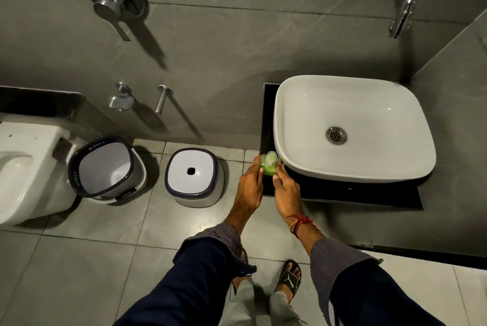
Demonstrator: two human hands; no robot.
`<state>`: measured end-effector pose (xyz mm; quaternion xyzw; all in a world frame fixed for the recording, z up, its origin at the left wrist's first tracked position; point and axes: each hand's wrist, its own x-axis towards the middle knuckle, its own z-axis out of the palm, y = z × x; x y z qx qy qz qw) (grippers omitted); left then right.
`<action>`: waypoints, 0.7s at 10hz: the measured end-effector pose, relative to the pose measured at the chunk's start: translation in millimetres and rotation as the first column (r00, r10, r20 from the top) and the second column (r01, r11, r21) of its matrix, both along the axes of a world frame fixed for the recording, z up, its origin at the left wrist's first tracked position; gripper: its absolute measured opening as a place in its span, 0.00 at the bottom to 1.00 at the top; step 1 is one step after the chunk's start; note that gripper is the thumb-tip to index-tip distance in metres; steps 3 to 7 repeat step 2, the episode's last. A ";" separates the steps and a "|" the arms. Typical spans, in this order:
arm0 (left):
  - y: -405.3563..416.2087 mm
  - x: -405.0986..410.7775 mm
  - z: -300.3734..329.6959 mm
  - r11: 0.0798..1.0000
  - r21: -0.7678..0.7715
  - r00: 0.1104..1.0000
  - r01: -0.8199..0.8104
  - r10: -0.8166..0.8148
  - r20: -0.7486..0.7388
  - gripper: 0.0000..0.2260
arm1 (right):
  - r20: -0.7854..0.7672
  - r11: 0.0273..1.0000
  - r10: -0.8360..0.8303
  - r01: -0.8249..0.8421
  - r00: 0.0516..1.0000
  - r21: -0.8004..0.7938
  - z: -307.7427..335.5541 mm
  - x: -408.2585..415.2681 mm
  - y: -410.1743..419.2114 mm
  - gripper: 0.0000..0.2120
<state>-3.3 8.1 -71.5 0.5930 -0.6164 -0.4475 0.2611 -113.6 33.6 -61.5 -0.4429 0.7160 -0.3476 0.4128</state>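
Green bottle [267, 168], on black counter [342, 194], left grip [250, 183] and right grip [286, 188] both curled round it.

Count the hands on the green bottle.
2: the left hand holds the green bottle from its left, the right hand from its right, on the black counter beside the sink.

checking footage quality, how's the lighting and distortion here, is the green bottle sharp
Head view: hard shadows slant down-right from the shower handle; head view: the wide lens bows the wall tile joints; head view: the green bottle looks slightly soft, the basin bright yet not blown out.
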 end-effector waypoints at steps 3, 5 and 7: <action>-3.6 5.9 5.5 1.000 -0.010 0.999 0.018 -0.018 0.034 0.21 | -0.029 0.999 -0.042 0.041 0.999 -0.024 13.9 1.4 5.9 0.21; -3.6 5.9 5.5 1.000 -0.010 0.999 0.018 -0.018 0.034 0.21 | -0.029 0.999 -0.042 0.041 0.999 -0.024 13.9 1.4 5.9 0.21; -3.6 5.9 5.5 1.000 -0.010 0.999 0.018 -0.018 0.034 0.21 | -0.029 0.999 -0.042 0.041 0.999 -0.024 13.9 1.4 5.9 0.21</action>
